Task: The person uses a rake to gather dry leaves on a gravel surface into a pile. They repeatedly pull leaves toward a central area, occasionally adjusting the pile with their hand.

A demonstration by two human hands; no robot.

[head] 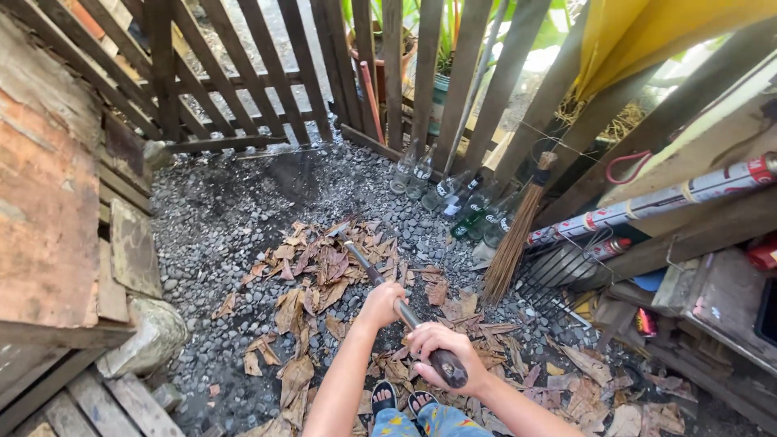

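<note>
My left hand [380, 306] grips the middle of a long dark tool handle [409, 317]. Lower down, my right hand [441, 350] is closed around the handle's near end. The handle runs up and left to its head [338, 232], which rests in a pile of dry brown leaves [312, 279] on grey gravel [218, 218]. My feet in sandals [402, 398] show just below my hands. More dry leaves [583, 380] lie scattered to the right.
A wooden slat fence [267, 73] closes the back. Several glass bottles [453, 198] stand by it, beside a leaning straw broom [518, 231]. Brick and wood planks [48, 226] line the left; cluttered shelves with tubes [664, 198] and a wire rack [558, 271] fill the right.
</note>
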